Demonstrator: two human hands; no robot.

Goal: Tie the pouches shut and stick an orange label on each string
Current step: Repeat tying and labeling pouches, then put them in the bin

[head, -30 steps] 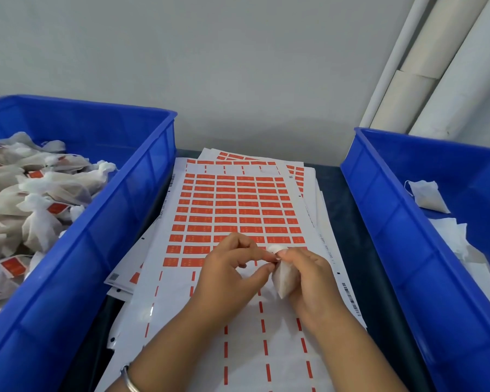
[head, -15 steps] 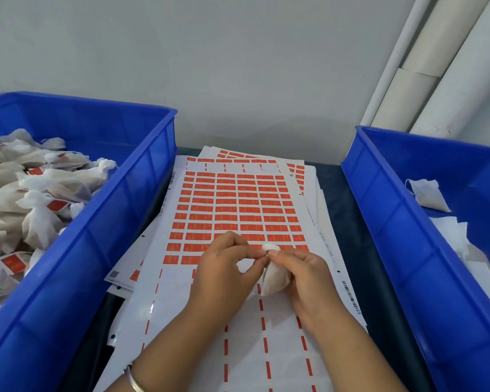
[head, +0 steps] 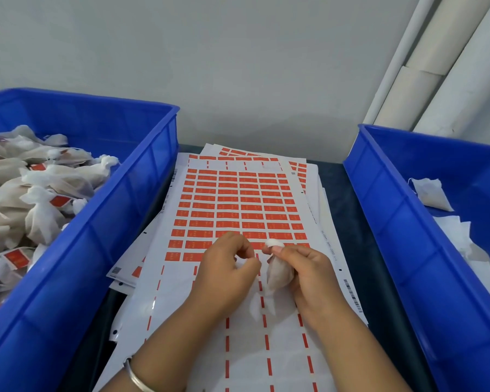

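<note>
Head view: your right hand (head: pixel 309 275) curls its fingers round a small white mesh pouch of tan filling (head: pixel 279 274), thumb and forefinger pinching its neck. Pouch sits over the middle of the white label sheet with rows of orange rectangular stickers (head: pixel 235 205). Its long axis runs near upright, gathered white top pointing away from you, rounded belly toward you. Your left hand (head: pixel 227 275) is just beside it, fingers curled in with fingertips pinched together; whether they hold the string, cannot tell. Blue plastic bin at left (head: pixel 102 250) holds tied pouches bearing orange labels. Blue plastic bin at right (head: pixel 402 236) holds loose white pouches. Silver bangle (head: pixel 135 376) on your left wrist.
</note>
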